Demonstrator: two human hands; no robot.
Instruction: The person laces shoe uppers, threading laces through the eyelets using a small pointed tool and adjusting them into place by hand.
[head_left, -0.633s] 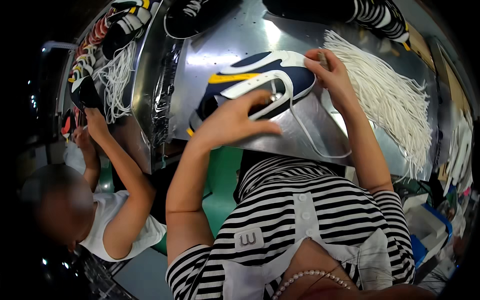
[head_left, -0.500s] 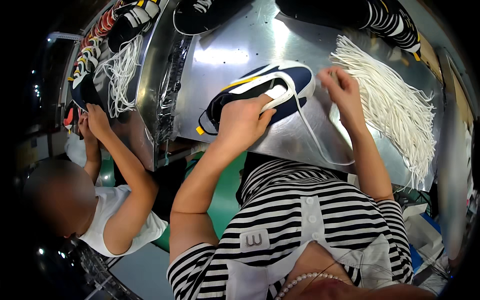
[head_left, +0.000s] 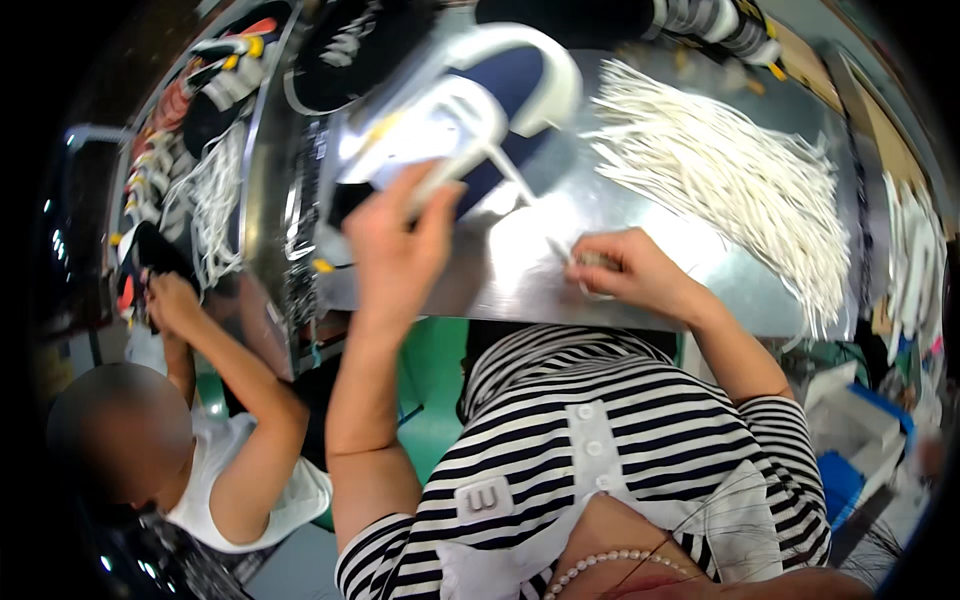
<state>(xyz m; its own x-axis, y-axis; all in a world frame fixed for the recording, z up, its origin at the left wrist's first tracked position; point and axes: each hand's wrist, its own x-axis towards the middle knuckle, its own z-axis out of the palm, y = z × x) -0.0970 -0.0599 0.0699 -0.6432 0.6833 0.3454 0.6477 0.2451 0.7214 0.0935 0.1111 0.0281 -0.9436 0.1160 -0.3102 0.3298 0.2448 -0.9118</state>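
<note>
Raised and blurred by motion, a navy and white shoe upper (head_left: pixel 515 85) is in my left hand (head_left: pixel 400 235), whose thumb and fingers close on its edge. A white shoelace (head_left: pixel 512 175) runs from the upper toward my right hand (head_left: pixel 635 270). My right hand is closed near the table's front edge. A small white loop shows under its fingers, and something greyish in its grip is too small to make out.
A thick bundle of white laces (head_left: pixel 730 190) lies at right on the metal table (head_left: pixel 470 285). Dark shoe uppers (head_left: pixel 360 55) sit along the back. At left, a co-worker (head_left: pixel 235 450) handles a dark upper beside more laces (head_left: pixel 215 205).
My left hand has lifted the upper up and to the left. My right hand has come down toward me from beside the lace bundle. The shoelace's loose curve has gone.
</note>
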